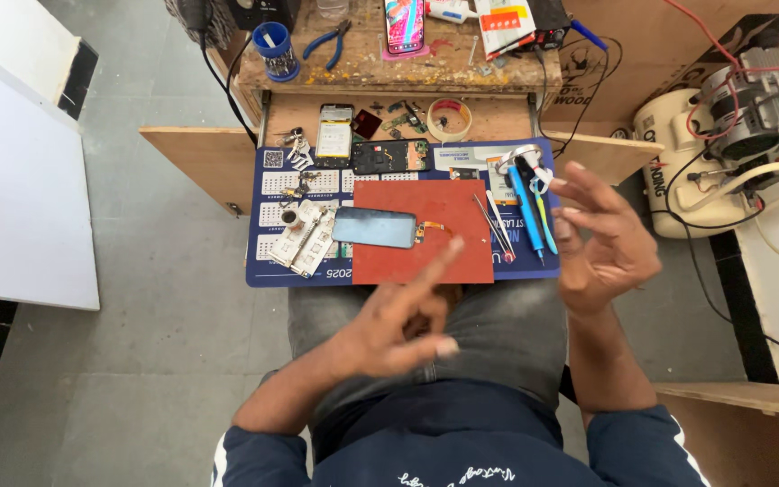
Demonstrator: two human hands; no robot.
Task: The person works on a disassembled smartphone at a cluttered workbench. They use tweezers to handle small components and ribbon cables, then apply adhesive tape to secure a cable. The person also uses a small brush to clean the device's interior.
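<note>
Both hands are empty and raised above the lap. Left hand (pixel 403 325): forefinger extended, other fingers loosely curled. Right hand (pixel 601 239): fingers spread wide. The dark rectangular phone screen panel (pixel 374 227) lies on the red rubber mat (pixel 444 257) ahead of the left hand, the nearer one, long axis running left-right across the bench.

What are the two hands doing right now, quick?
Left hand: empty, forefinger pointing toward the phone screen, other fingers curled.
Right hand: open, fingers spread, holding nothing, near the blue tools.
</note>
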